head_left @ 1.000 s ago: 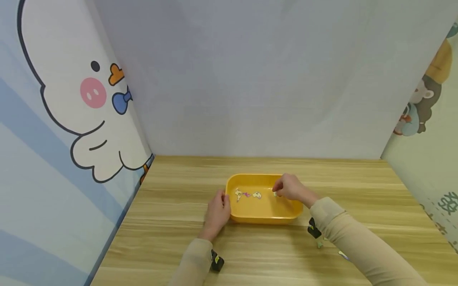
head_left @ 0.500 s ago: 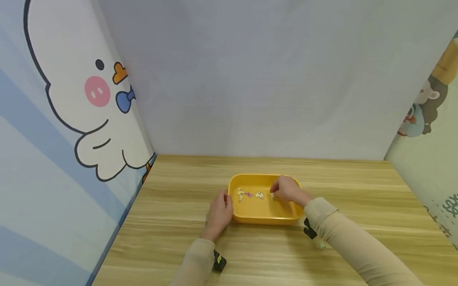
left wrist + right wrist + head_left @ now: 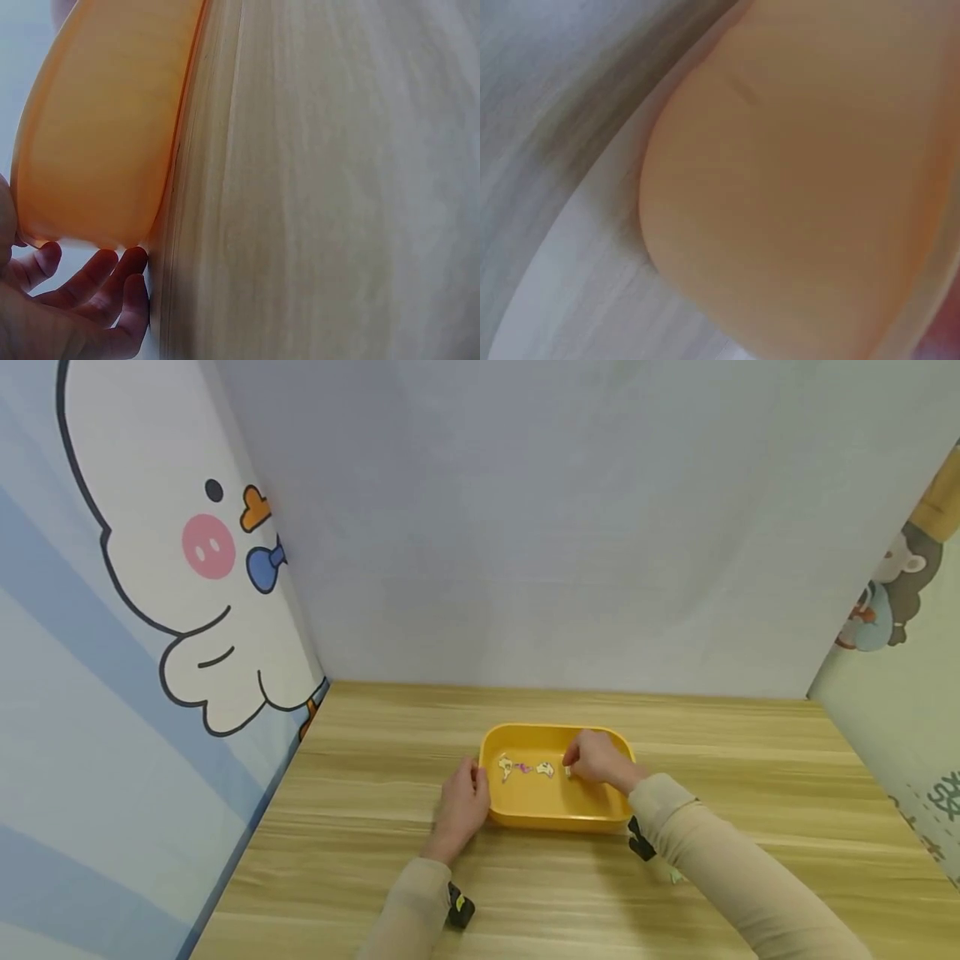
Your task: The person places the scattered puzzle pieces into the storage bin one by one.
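Observation:
A shallow yellow plastic tray lies on the wooden table. My left hand holds its left end; in the left wrist view, fingertips touch the outer end wall. Inside, a cream cut-out piece, a pink piece and a second cream piece lie in a row. My right hand reaches into the tray's right half and pinches a small pale piece close to the floor. Its kind is too small to tell. The right wrist view shows mostly the tray's outer wall.
A small light green piece lies on the table, partly under the right sleeve. Black wrist devices sit on both wrists. A grey cloth wall stands behind the table, with printed cartoon sheets on either side.
My right hand has moved slightly left inside the tray with the pale piece, nearer the row. The left hand keeps its place on the tray. The head view has shifted slightly.

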Demonstrator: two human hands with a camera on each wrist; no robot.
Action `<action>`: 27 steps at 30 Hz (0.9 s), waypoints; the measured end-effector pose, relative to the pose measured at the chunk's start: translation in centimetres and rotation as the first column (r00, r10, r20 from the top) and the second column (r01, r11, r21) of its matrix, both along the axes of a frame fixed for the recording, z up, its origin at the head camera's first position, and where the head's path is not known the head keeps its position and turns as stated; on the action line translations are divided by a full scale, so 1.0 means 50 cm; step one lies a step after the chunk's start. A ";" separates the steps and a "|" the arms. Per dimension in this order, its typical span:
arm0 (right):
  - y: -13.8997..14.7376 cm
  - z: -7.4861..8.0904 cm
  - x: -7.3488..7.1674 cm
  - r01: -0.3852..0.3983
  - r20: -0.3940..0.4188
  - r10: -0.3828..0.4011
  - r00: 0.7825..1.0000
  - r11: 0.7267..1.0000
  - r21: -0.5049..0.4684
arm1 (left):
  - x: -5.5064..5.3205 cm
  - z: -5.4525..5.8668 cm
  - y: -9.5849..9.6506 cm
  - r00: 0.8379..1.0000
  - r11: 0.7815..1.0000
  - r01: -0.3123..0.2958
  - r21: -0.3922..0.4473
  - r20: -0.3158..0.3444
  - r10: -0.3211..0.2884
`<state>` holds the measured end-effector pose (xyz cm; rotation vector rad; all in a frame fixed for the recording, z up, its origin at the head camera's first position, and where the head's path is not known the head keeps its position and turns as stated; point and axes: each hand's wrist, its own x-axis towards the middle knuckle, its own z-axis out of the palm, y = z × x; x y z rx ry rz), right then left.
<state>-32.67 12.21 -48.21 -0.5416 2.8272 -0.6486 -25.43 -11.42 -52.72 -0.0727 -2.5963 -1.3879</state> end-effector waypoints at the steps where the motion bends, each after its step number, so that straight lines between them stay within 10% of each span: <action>1: -0.002 -0.001 -0.001 0.011 0.009 -0.011 1.000 1.000 0.000 | 0.000 0.000 0.000 1.000 1.000 0.001 -0.002 -0.002 -0.001; 27: -0.031 -0.027 -0.013 0.072 0.009 -0.072 0.997 0.997 0.034 | 0.003 0.005 -0.002 1.000 1.000 -0.007 -0.020 -0.015 0.007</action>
